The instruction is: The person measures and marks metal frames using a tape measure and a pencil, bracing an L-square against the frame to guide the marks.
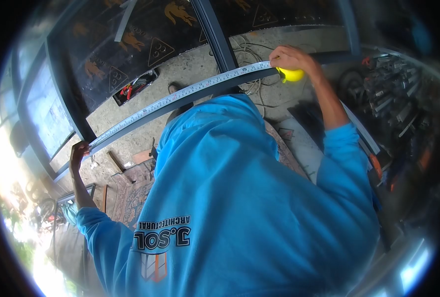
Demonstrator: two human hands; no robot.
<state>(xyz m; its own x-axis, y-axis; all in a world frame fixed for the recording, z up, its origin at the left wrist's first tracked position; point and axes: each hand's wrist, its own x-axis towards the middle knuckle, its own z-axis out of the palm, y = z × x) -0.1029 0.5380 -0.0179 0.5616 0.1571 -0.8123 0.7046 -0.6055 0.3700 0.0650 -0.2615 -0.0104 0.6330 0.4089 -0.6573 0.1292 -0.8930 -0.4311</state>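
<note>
A yellow tape measure [291,75] is in my right hand [290,58], whose fingers are closed at the mouth of its case. Its pale blade [180,94] runs out to the left along a dark metal frame bar [155,115]. At the far end of the blade my left hand [80,150] is closed with its fingertips pinched on the blade's end, beside a corner of the frame. The small hook at the end is hidden by the fingers. My blue sweatshirt fills the middle of the view.
Dark printed panels [145,49] stand within the frame, with an upright bar [215,34] between them. An open toolbox [136,86] and a coiled cable [252,57] lie on the concrete floor. A patterned rug [131,190] is below. Stacked metal profiles [398,94] are at the right.
</note>
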